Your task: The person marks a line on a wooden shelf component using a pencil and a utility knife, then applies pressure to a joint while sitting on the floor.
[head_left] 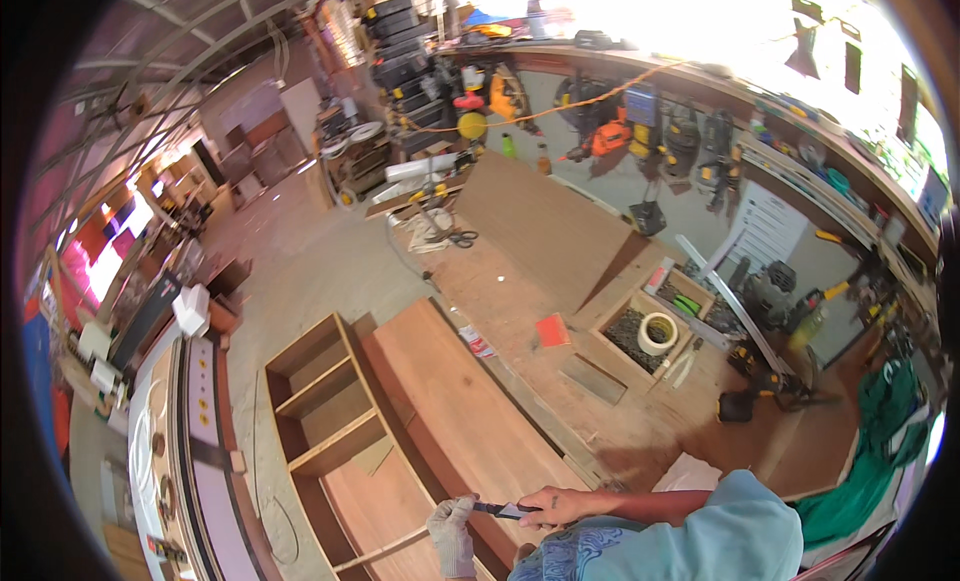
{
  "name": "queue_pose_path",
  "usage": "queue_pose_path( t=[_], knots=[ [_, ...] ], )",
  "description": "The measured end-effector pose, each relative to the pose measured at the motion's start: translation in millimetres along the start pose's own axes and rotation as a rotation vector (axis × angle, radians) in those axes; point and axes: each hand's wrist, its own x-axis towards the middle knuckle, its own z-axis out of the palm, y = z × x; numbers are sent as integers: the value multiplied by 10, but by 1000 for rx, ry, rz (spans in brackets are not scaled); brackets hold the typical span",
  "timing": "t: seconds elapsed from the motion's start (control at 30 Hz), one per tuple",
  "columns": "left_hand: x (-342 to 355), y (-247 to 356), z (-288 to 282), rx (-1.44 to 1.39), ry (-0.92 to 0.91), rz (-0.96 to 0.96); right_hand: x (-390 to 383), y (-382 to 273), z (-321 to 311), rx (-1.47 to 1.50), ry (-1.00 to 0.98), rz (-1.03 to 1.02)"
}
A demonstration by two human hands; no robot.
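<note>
My right hand (558, 506), bare, is wrapped round one end of a slim black tool with a pale patch (508, 511). It looks like a utility knife, but I cannot make out its kind for sure. My left hand (453, 533), in a whitish glove, has its fingers closed at the tool's other end. Both hands are above the near part of an open wooden cabinet frame (345, 421) with several compartments, which lies on the floor. Beside the frame, a long reddish-brown wooden panel (450, 381) runs beneath the tool.
A workbench (500, 291) on the right bears a large brown board (545, 221), scissors (462, 239), red sandpaper-like sheet (551, 331), a wooden tray with a tape roll (657, 333) and a cordless drill (750, 396). Power tools hang behind it. A long pale panel (210, 431) stands left.
</note>
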Motion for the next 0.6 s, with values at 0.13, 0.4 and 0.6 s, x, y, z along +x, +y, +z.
queue_pose_path(
  t=[0.13,0.4,0.6],
  knots=[
    [45,-216,-44,-8,-35,88,-103,-63,134,-3,58,46],
    [195,-209,132,-315,14,105,-480,-232,462,-61,251,-3],
    [-112,466,-331,54,-194,29,-729,-21,871,-16,445,106]
  ],
)
